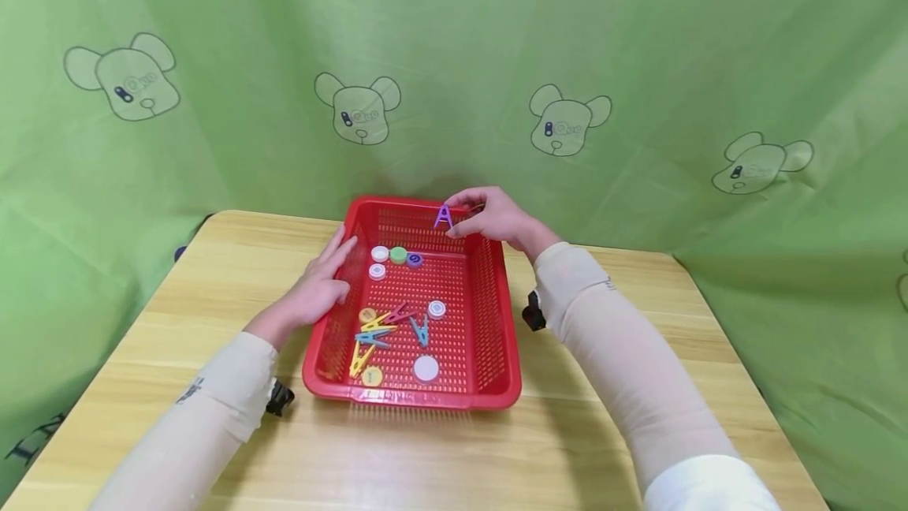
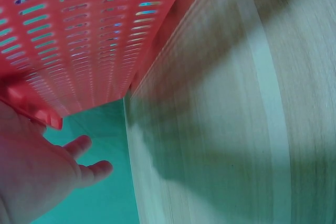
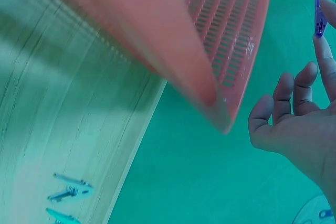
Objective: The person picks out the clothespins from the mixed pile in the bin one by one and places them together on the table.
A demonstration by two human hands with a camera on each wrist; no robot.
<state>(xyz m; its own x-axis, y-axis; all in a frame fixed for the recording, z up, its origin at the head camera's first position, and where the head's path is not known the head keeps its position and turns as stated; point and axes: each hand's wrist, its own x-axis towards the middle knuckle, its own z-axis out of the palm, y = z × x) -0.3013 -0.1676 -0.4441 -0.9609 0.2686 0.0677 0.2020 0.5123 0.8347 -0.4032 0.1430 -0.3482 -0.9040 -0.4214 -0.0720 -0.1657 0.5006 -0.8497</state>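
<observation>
My right hand [image 1: 494,217] pinches a purple clothespin [image 1: 443,216] between thumb and forefinger, above the far right part of a red plastic basket [image 1: 507,337]. In the right wrist view the same clothespin [image 3: 319,11] stands upright at the fingertips, its other fingers loosely bent. My left hand [image 1: 319,286] rests on the basket's left rim with fingers extended and the thumb toward the inside. Inside the basket lie several clothespins, among them a blue clothespin [image 1: 420,331] and a yellow clothespin [image 1: 360,359], and bottle caps such as a green cap [image 1: 399,255] and a large white cap [image 1: 426,369].
The basket stands on a light wooden table [image 1: 589,432], near its far edge. Behind it hangs a green cloth [image 1: 454,38] with mouse-head drawings. In the right wrist view a bluish clothespin [image 3: 72,188] and a green clothespin [image 3: 62,216] lie on the table beside the basket.
</observation>
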